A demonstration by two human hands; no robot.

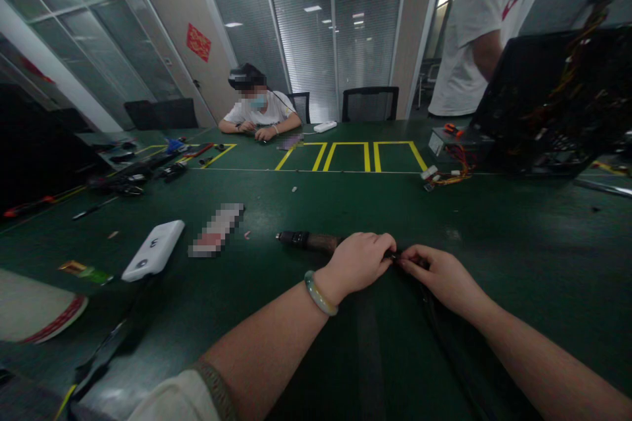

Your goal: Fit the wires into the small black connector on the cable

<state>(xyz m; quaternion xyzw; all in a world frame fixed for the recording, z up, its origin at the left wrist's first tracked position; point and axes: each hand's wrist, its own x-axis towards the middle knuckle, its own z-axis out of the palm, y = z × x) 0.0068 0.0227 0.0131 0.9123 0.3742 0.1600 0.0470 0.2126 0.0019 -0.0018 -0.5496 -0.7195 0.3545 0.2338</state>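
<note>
A dark electric screwdriver (pixel 316 241) lies across the green table in front of me, its metal tip pointing left. My left hand (pixel 359 263), with a pale bangle on the wrist, is closed over the tool's rear part and hides it. Just right of it, my right hand (pixel 439 274) pinches the black cable (pixel 428 306) close to the tool's back end. The fingertips of both hands nearly meet there. How the cable joins the tool is too small and dark to make out. From my right hand the cable runs down toward the table's near edge.
On the left lie a white power bank (pixel 154 250), a blurred-out flat item (pixel 217 230) and a white cup-like object (pixel 37 306). Tools and cables (pixel 133 177) sit farther back. An opened computer case (pixel 548 99) stands at right. A masked person (pixel 261 105) sits across the green table (pixel 345 200).
</note>
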